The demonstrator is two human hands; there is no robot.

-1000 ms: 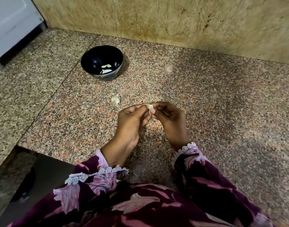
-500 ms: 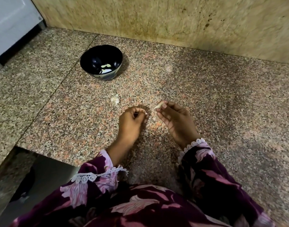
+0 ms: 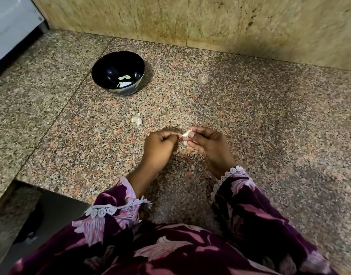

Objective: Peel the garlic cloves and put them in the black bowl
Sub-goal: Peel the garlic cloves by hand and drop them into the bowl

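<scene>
A pale garlic clove point(image 3: 187, 133) is pinched at the fingertips of my right hand point(image 3: 208, 147), just above the granite counter. My left hand point(image 3: 160, 147) is curled beside it, its thumb and forefinger pinching a thin strip of skin that hangs off the clove's left end. An unpeeled piece of garlic point(image 3: 136, 119) lies on the counter to the upper left of my hands. The black bowl point(image 3: 103, 66) stands farther back on the left and holds a few pale peeled cloves point(image 3: 124, 80).
The speckled granite counter point(image 3: 250, 116) meets a stained beige wall point(image 3: 230, 22) at the back. A white appliance point(image 3: 9, 22) stands at the far left. The counter's front edge drops off at the lower left, near my left sleeve. Bits of skin lie under my hands.
My hands came apart half a second ago, the right one keeping the clove. Now the left hand has come back to the clove and pinches its skin.
</scene>
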